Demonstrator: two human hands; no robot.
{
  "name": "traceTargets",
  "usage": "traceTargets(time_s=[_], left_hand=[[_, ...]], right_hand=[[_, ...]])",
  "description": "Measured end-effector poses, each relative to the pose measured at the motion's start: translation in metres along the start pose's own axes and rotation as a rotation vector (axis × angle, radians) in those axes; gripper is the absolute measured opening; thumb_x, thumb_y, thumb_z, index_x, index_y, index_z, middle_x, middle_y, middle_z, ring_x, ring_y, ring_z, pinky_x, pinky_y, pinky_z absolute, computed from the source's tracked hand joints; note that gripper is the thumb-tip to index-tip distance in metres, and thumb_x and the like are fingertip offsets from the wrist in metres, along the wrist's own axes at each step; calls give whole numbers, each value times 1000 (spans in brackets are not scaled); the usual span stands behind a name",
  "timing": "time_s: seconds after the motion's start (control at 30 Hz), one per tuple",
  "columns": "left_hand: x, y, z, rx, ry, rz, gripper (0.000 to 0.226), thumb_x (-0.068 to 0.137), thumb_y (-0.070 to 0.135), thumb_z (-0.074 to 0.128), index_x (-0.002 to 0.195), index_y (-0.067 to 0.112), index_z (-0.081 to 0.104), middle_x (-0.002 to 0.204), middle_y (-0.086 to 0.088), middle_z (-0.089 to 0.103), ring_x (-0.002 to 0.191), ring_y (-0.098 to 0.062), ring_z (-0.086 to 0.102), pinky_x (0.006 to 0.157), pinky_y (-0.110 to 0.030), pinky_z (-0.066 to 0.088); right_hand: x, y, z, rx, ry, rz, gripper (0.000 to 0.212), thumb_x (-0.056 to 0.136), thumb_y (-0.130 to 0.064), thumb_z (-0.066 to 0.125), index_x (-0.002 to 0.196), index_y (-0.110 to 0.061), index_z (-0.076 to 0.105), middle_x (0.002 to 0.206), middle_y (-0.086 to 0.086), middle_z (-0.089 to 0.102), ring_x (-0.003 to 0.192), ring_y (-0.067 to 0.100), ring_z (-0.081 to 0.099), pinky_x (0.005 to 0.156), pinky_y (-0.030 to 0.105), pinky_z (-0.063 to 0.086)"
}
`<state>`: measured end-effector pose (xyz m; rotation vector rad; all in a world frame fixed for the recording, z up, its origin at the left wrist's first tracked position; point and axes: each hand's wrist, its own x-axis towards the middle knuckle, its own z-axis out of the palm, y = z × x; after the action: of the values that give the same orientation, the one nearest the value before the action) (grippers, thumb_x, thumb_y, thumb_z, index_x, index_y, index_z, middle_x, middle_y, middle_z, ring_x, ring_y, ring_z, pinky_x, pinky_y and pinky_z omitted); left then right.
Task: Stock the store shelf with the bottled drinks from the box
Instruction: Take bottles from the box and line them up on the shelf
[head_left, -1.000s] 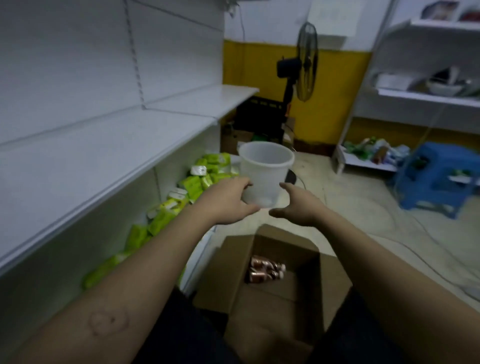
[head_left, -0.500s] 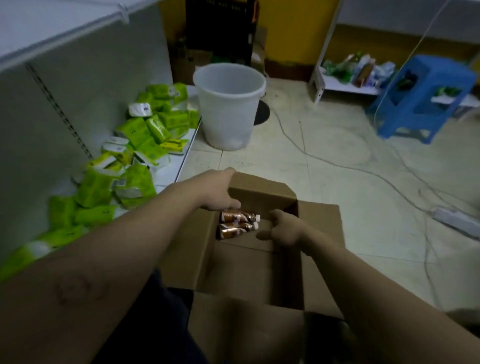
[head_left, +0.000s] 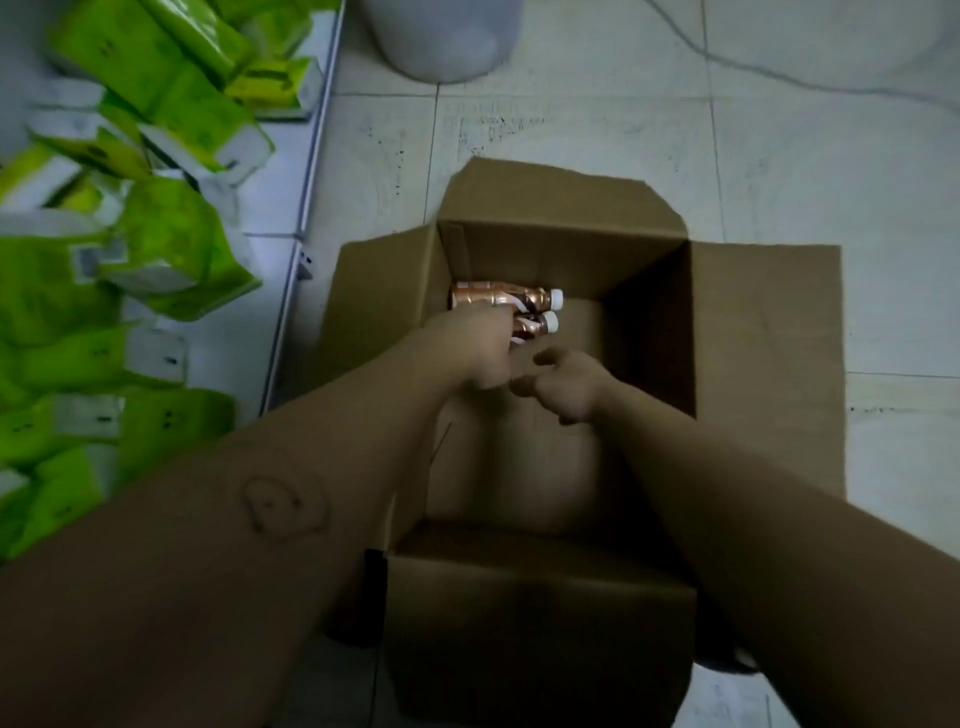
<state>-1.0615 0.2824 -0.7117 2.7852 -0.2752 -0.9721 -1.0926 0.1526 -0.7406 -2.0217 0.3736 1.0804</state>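
My left grip is wrapped over the nearer copper-brown plastic bottle with a white cap. Its fingers curl onto the body, so only the neck and cap show past the knuckles. My right grip hangs just beside it at 4 o'clock with fingers loosely curled. It holds nothing and touches neither bottle. A second copper-brown bottle lies against the first on its 12 o'clock side. Both lie on their sides, caps toward 3 o'clock, on the bottom of the open brown cardboard box, tucked into its 10 o'clock corner. The box has its flaps folded out and stands on the pale tiled floor. At the box's 12 o'clock, apart from it, stands a white plastic bucket, cut off by the top edge of my view. At 9 o'clock, green-and-white soft packs are heaped on the white bottom shelf.
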Motion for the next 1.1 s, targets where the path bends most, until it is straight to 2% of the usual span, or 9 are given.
traceTargets(time_s=[0.07,0.13,0.23,0.43,0.53,0.67,0.87,1.0,1.1], left_hand=[[23,-8,14,7,-53,-33,45,87,26,61,128,11,49,131,-11,48,115,-27,48,84,-30,39],[44,-13,26,35,-51,-45,41,87,25,60,125,11,50,131,-12,46,117,-28,45,89,-34,40],[73,-19,41,134,20,-21,55,85,29,61,133,10,42,140,-15,38,129,-31,34,101,-43,36],[120,-44,58,7,85,-113,88,81,34,68,148,9,17,153,-15,20,137,-32,22,110,-43,29],[133,-42,67,25,89,-182,98,77,42,70,150,11,13,151,-16,19,133,-33,25,105,-43,30],[138,-37,71,155,122,-195,89,69,52,71,140,15,32,145,-17,26,127,-33,28,100,-42,31],[127,-32,99,-480,10,-288,67,71,31,76,125,19,37,127,-9,50,117,-34,46,94,-45,41],[114,-30,121,-367,99,-282,65,73,25,73,128,17,41,132,-9,48,125,-30,41,104,-44,29],[111,-35,123,-528,44,-288,76,74,16,73,140,19,35,137,-9,45,124,-30,45,104,-46,37]], right_hand=[[21,11,8,-5,-160,72,29,93,-28,57,121,-29,51,104,-3,57,90,15,56,70,30,52],[39,22,16,15,-221,110,38,92,-28,56,129,-29,50,102,-6,55,101,18,56,74,32,52],[60,35,22,99,-180,171,38,90,-27,60,128,-27,53,93,-8,56,94,16,59,75,32,54],[87,51,31,415,-156,232,36,92,-15,61,127,-17,57,88,-6,63,74,7,59,50,16,46],[95,58,38,545,-152,311,33,90,-17,64,123,-15,57,100,9,68,76,16,62,59,26,52],[103,69,52,597,-70,332,27,87,-28,69,109,-24,55,102,7,67,90,23,64,77,39,56],[101,64,75,677,-27,269,38,83,-34,72,116,-17,66,107,7,73,92,22,68,87,37,55],[97,76,83,689,93,224,48,82,-28,75,124,-12,58,117,5,69,93,12,66,72,16,50],[100,80,84,735,89,224,63,77,-34,79,130,-12,53,120,4,67,105,19,65,89,29,51]])
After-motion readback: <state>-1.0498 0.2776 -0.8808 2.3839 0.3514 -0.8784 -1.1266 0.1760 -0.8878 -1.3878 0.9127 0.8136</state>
